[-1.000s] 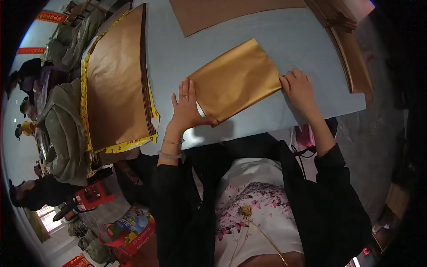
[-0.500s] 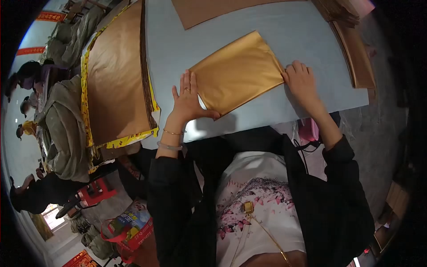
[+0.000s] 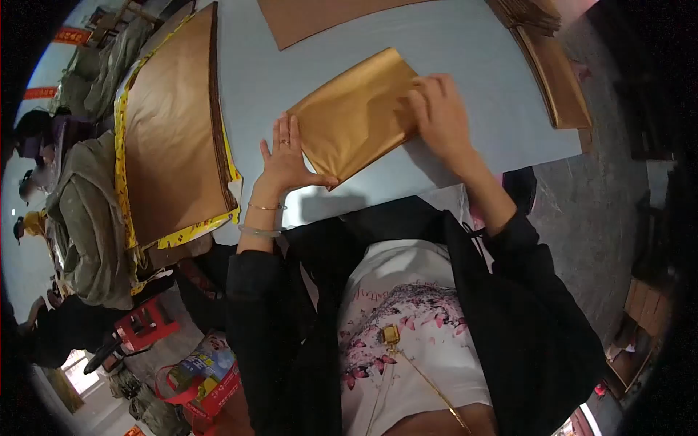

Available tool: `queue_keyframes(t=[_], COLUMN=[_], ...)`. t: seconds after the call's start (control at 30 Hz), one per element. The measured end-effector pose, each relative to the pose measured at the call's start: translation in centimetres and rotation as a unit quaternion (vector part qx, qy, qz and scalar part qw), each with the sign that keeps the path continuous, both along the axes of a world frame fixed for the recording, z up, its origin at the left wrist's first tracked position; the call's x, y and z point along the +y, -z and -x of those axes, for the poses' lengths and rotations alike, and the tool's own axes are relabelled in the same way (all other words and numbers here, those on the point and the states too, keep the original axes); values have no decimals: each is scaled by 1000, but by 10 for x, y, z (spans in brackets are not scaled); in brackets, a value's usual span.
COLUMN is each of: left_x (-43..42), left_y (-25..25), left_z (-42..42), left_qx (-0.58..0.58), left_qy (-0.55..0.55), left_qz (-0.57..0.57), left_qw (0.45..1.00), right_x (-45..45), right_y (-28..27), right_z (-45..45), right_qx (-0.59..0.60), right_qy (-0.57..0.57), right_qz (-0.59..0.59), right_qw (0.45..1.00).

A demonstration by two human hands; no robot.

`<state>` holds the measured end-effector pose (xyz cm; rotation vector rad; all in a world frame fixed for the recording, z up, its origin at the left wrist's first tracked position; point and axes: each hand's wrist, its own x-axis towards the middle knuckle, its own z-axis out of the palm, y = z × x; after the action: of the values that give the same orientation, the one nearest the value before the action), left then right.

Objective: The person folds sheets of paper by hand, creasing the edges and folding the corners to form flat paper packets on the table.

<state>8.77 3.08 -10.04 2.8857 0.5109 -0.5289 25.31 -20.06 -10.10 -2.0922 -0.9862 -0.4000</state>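
A folded sheet of gold paper (image 3: 349, 109) lies at a slant on the pale table (image 3: 254, 80). My left hand (image 3: 283, 163) rests along its left side, fingers stretched out and the thumb spread to the lower corner. At the right edge of the sheet, my right hand (image 3: 442, 120) has its fingers curled onto the paper, gripping that side. The fingertips partly cover the edge, and soft creases run across the sheet near them.
A stack of brown-gold sheets (image 3: 174, 138) on yellow wrapping lies to the left. Another brown sheet (image 3: 327, 18) is at the far edge. Folded brown pieces (image 3: 556, 80) are piled at the right. Beyond the left side are draped grey-green cloth (image 3: 91, 218) and other people.
My right hand has moved inward and up along the right side of the sheet, its fingers more curled. My left hand keeps its place on the paper. The whole view has shifted slightly.
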Motion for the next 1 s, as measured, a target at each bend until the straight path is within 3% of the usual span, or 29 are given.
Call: queue_keyframes(t=[0.07, 0.1, 0.17, 0.2, 0.23, 0.27, 0.37, 0.43, 0.47, 0.53, 0.8, 0.93, 1.0], left_x=[2, 3, 24, 51, 47, 41, 28, 18, 19, 5, 0, 1, 2], left_y=[4, 5, 37, 83, 78, 69, 53, 34, 37, 13, 4, 4, 6], left_z=[0, 2, 2, 14, 11, 11, 10, 9, 10, 6, 4, 6, 6], left_qx=[-4, -22, -5, -121, -122, -110, -102, -87, -69, -67, -69, -73, -75], left_qy=[-2, 0, 73, 195, 198, 123, 40, 48, 39, 4, -8, -10, -1], left_qz=[-5, 13, -53, -111, -110, -62, -1, -1, -14, 22, 35, 44, 37], left_qw=[1000, 1000, 996, 967, 966, 984, 994, 995, 997, 998, 997, 996, 996], right_x=[41, 61, 101, 117, 127, 131, 122, 112, 107, 89, 15, 6, 11], right_y=[-5, -3, 7, 19, 30, 34, 31, 38, 41, 23, 42, 42, 42], right_z=[39, 58, 89, 102, 111, 113, 106, 99, 90, 76, -31, -39, -35], right_qx=[150, 202, 252, 237, 222, 220, 222, 195, 102, 200, 100, 94, 36], right_qy=[-108, -164, -292, -300, -310, -333, -360, -335, -315, -275, -133, -119, -77], right_qz=[-93, -68, -108, -90, -71, -85, -61, -33, 39, 52, 31, 53, 117], right_qw=[978, 963, 916, 920, 922, 913, 904, 921, 943, 939, 986, 987, 989])
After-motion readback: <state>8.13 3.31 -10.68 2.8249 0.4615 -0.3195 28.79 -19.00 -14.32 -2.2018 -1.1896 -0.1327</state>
